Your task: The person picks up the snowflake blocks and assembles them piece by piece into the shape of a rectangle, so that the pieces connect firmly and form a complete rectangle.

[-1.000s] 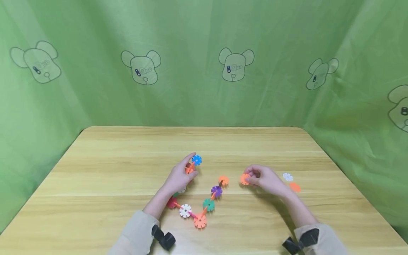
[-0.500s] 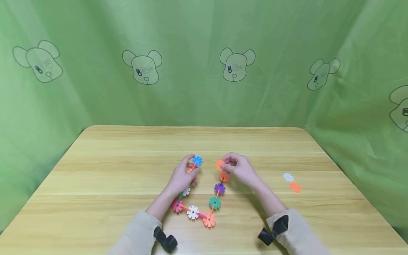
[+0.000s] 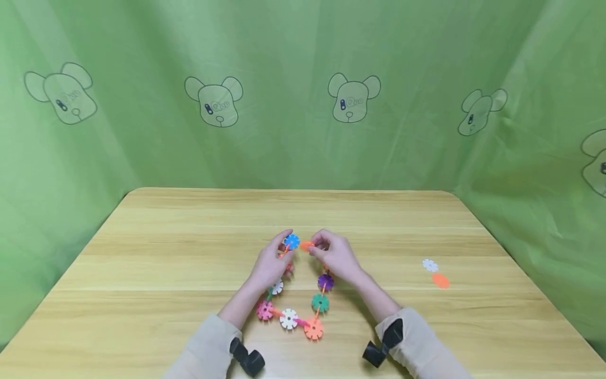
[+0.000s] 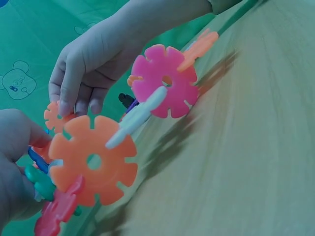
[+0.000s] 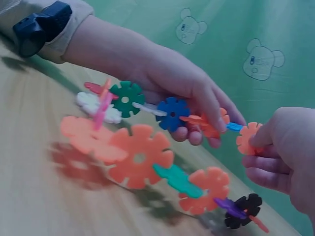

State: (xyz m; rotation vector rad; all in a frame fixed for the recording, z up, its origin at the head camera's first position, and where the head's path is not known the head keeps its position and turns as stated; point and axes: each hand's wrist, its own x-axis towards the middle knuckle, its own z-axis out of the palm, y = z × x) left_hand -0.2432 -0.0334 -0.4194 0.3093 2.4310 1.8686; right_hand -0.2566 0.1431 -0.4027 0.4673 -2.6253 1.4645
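Note:
A chain of colourful notched plastic snowflake discs (image 3: 320, 302) curves across the table between my hands. My left hand (image 3: 267, 269) grips it near its far end, where a blue disc (image 3: 292, 241) stands out past the fingers. Between thumb and fingers, my right hand (image 3: 337, 257) pinches a loose orange disc (image 3: 306, 246) close beside the blue one. In the right wrist view, the held orange disc (image 5: 249, 138) meets the edge of the blue disc (image 5: 234, 127); whether their slots interlock I cannot tell. My right hand partly covers the chain's other end in the head view.
To the right, a white disc (image 3: 430, 265) and an orange oval-looking disc (image 3: 441, 280) lie on the wooden table (image 3: 189, 221). Behind the table hangs a green curtain (image 3: 284, 152) printed with mouse heads.
My right hand has moved left with the orange disc, coming up to the blue disc. The chain's near part has shifted slightly right. My left hand keeps its hold with little movement.

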